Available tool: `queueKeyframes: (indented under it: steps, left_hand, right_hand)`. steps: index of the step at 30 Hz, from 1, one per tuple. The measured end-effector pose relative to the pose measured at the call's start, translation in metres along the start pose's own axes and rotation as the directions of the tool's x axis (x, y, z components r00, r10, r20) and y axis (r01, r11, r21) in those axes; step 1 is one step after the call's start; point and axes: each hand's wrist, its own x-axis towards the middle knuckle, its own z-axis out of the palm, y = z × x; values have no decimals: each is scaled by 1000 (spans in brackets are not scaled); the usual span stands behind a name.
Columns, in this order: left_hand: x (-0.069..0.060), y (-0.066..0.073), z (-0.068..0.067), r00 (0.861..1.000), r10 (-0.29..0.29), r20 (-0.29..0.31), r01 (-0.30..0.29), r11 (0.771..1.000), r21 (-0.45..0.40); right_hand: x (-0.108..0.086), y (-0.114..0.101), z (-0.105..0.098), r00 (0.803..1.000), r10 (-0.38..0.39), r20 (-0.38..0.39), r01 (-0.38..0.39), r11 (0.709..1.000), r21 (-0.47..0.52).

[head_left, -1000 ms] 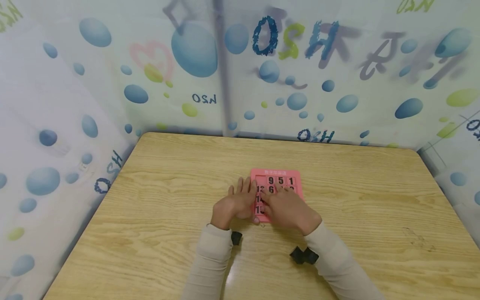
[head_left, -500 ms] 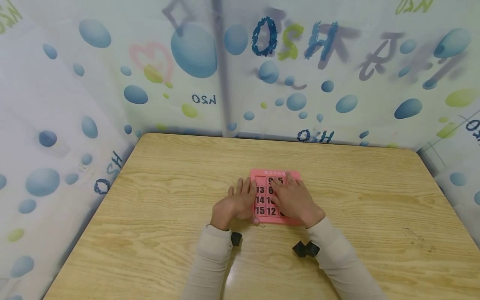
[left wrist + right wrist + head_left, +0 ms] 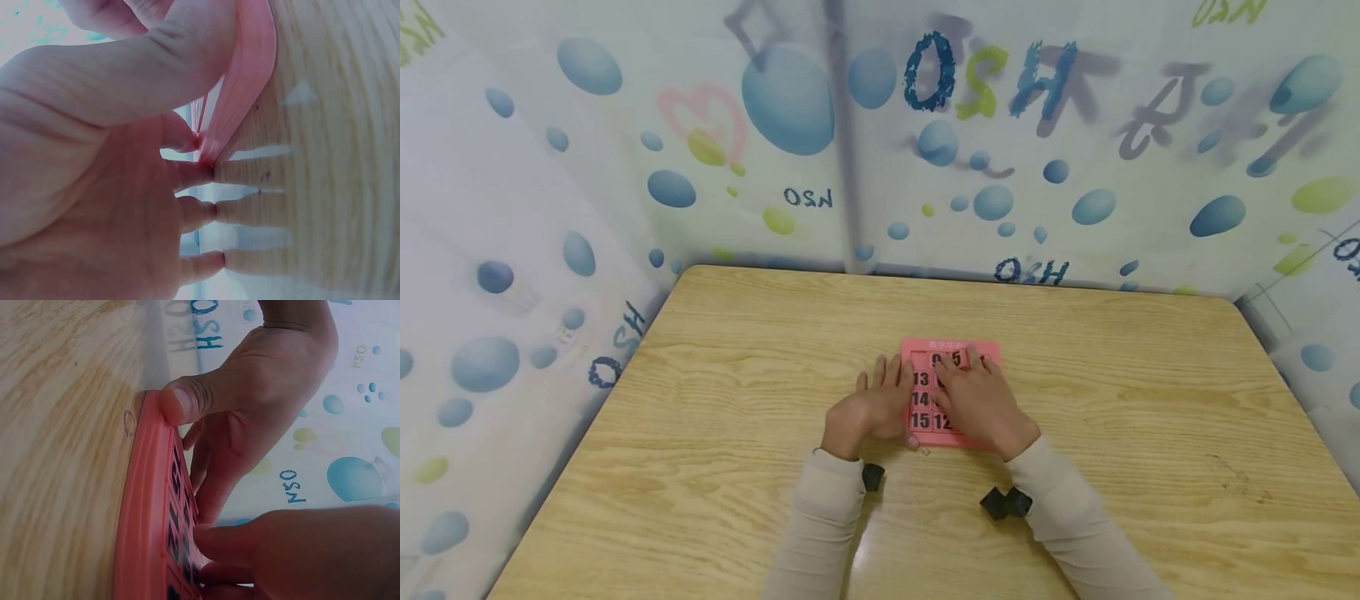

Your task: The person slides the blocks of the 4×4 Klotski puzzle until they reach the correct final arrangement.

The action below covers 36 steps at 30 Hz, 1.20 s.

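Observation:
A pink number sliding puzzle [image 3: 943,439] lies flat on the table, with black numerals on its tiles. A gap [image 3: 918,361] shows at the top-left of its grid. My left hand [image 3: 872,412] braces the puzzle's left side with fairly straight fingers, and its thumb [image 3: 181,406] presses the near-left corner. Over the right part of the grid, my right hand [image 3: 981,400] touches tiles with its fingertips, hiding several numerals. The 5 tile [image 3: 956,359] and part of the 9 show beside its fingers. Tiles 13, 14 and 15 [image 3: 919,421] line the left column.
The wood-grain table [image 3: 737,400] extends around the puzzle. Behind it stands a wall covering [image 3: 880,167] printed with bubbles and letters. Black blocks [image 3: 1006,503] sit at the cuffs, the left one [image 3: 872,477] partly hidden.
My right hand first shifted right across the top row, then slightly back left. Tiles 9 and 5 have slid a little left toward the gap. My left hand stays in place.

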Motion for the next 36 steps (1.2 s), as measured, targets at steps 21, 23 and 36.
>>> queueKeyframes:
  steps: [21, 23, 36]
  left_hand:
    - [0, 0, 0, 1000, 4, 4, -4, 1000, 8]
    - [0, 0, -1, 1000, 4, 4, -4, 1000, 9]
    - [1, -1, -1, 1000, 17, 3, -17, 1000, 13]
  right_hand:
    - [3, -8, 8, 999, -13, 29, 12, 999, 50]
    - [3, -9, 8, 999, -16, 33, 14, 998, 59]
    - [4, -10, 12, 999, -34, 31, 31, 997, 74]
